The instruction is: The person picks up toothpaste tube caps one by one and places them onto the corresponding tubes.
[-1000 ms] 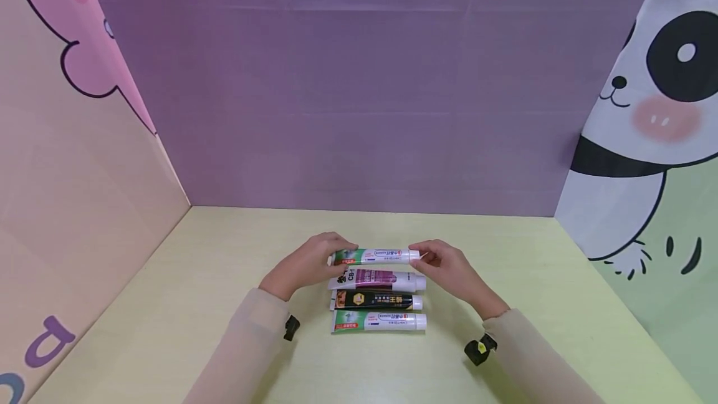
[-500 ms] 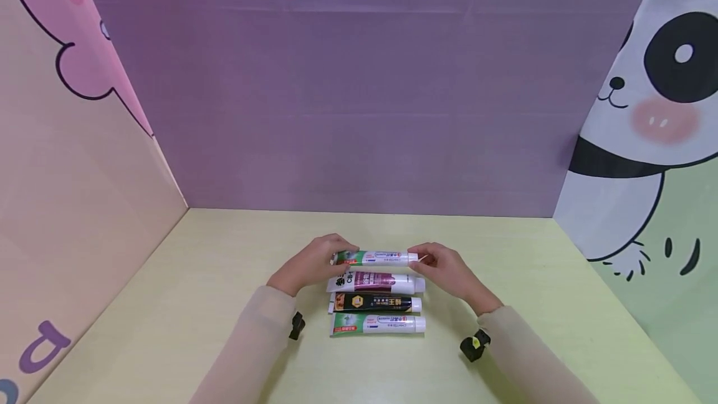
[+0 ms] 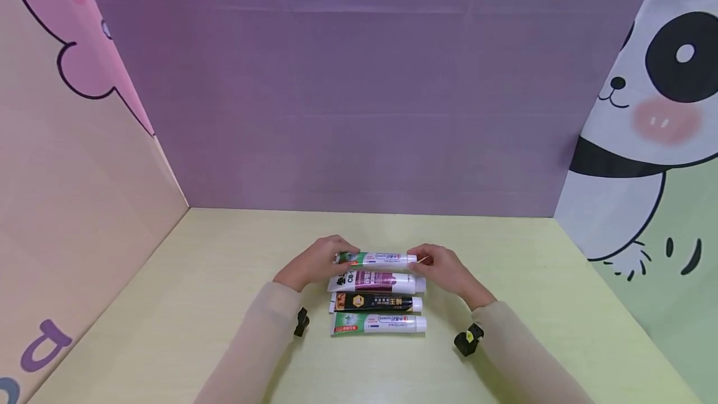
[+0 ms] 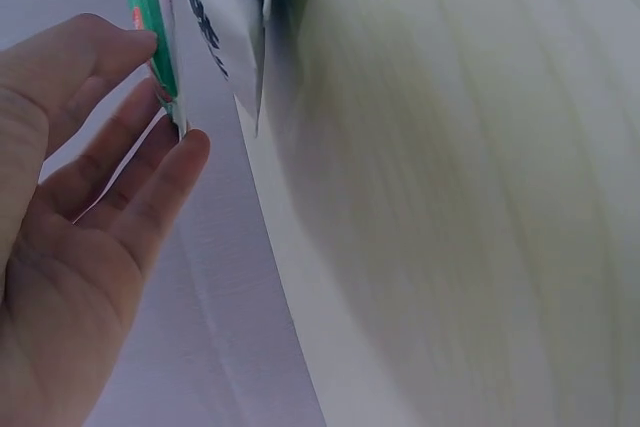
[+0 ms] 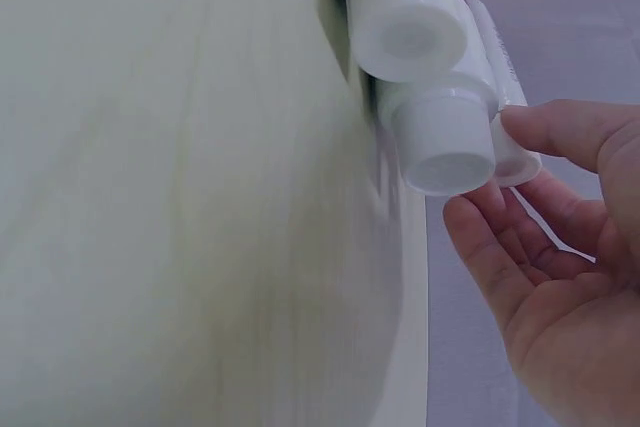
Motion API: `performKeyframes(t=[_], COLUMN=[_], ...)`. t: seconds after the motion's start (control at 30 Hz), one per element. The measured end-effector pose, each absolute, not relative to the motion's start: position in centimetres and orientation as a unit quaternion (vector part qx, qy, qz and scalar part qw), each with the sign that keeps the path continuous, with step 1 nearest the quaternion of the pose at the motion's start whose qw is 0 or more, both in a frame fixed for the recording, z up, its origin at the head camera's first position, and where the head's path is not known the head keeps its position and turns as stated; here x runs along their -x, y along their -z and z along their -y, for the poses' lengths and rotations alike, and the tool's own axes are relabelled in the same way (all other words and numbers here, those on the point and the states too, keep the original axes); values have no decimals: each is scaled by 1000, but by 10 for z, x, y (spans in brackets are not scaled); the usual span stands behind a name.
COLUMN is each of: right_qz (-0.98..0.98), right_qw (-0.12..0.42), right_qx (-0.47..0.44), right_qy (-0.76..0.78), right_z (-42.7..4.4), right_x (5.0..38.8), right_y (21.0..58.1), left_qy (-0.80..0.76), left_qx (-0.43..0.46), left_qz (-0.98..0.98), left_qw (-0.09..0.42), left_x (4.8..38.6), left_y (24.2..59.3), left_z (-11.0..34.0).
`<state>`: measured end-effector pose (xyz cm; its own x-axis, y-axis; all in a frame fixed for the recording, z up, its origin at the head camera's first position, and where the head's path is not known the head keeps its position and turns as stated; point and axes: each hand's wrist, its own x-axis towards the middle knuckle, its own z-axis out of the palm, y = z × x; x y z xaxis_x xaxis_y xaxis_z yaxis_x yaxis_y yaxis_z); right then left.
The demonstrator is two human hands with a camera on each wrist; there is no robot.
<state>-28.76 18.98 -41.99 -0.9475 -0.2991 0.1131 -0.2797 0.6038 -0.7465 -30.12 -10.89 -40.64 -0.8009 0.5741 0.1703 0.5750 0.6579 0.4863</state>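
Observation:
Several toothpaste tubes lie one behind another in the head view, caps to the right. My left hand [image 3: 316, 262] pinches the crimped end of the farthest, a green-and-white toothpaste tube [image 3: 384, 260]. At its white cap, the thumb and fingers of my right hand [image 3: 445, 270] hold the other end. Just nearer lies a purple-and-white tube [image 3: 378, 281], then a black tube [image 3: 376, 302], then a second green-and-white tube [image 3: 378, 323]. In the left wrist view, thumb and fingers meet the green end [image 4: 152, 37]. The right wrist view shows white caps [image 5: 445, 142] beside my right hand [image 5: 570, 277].
The pale wooden table [image 3: 168, 329] runs back to a purple wall [image 3: 359, 92]. Printed panels rise at both sides, a pink figure [image 3: 90, 67] on the left and a panda [image 3: 634, 117] on the right.
Both wrists have come slightly inward, and the left hand has shifted a little to the right. The farthest tube stays held at both ends; the other tubes lie in the same row.

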Motion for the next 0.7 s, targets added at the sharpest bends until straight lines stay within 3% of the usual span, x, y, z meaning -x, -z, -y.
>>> performKeyframes(t=[0.7], right_qz=[-910], right_qw=[59], right_qx=[135], right_qy=[387], right_z=[-190], right_x=[296], right_y=[427], left_qy=[294], left_qx=[281], left_qz=[912], left_qw=[-51], left_x=[314], left_y=[419], left_z=[101])
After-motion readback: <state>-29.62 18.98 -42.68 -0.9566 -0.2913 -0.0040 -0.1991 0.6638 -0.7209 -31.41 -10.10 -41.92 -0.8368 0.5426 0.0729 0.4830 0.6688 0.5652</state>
